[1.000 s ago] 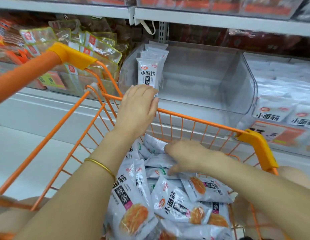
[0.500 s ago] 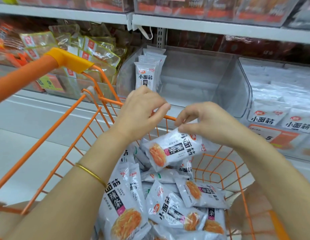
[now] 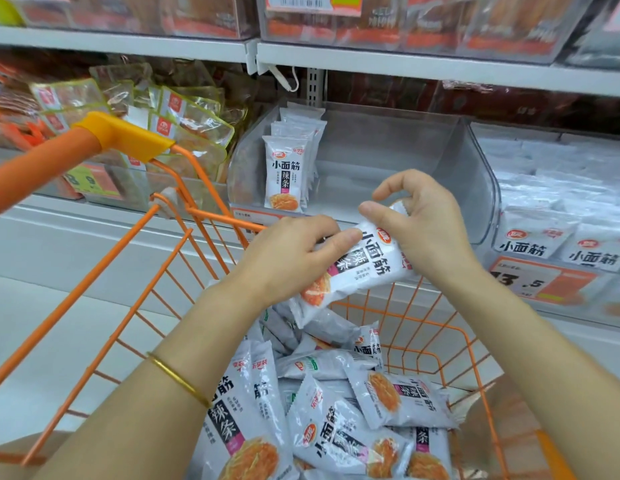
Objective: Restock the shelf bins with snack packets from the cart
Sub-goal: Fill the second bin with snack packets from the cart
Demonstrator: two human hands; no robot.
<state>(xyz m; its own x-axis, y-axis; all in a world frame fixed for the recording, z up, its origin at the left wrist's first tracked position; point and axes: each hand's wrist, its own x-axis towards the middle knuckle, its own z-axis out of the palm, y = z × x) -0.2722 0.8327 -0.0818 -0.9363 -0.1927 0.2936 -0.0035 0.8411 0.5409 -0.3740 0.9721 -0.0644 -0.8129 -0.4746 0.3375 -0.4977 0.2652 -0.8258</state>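
Note:
A white snack packet (image 3: 358, 268) with black characters and an orange picture lies tilted above the cart, held by both hands. My left hand (image 3: 284, 258) grips its lower left end, thumb on top. My right hand (image 3: 419, 223) pinches its upper right end. Behind them stands a clear shelf bin (image 3: 468, 174) with a short row of upright packets (image 3: 286, 171) at its left side. Below, the orange wire cart (image 3: 170, 258) holds several loose packets (image 3: 339, 420) of the same kind.
A bin of yellow-edged clear packets (image 3: 176, 116) sits left of the clear bin. A bin of white packets (image 3: 558, 216) with an orange price tag (image 3: 540, 282) sits at right. An upper shelf (image 3: 405, 64) overhangs. The cart handle (image 3: 76, 147) runs across upper left.
My right hand reached into the cart, lifted one packet, and raised it toward the bin. My left hand left the cart rim and took hold of the packet's other end.

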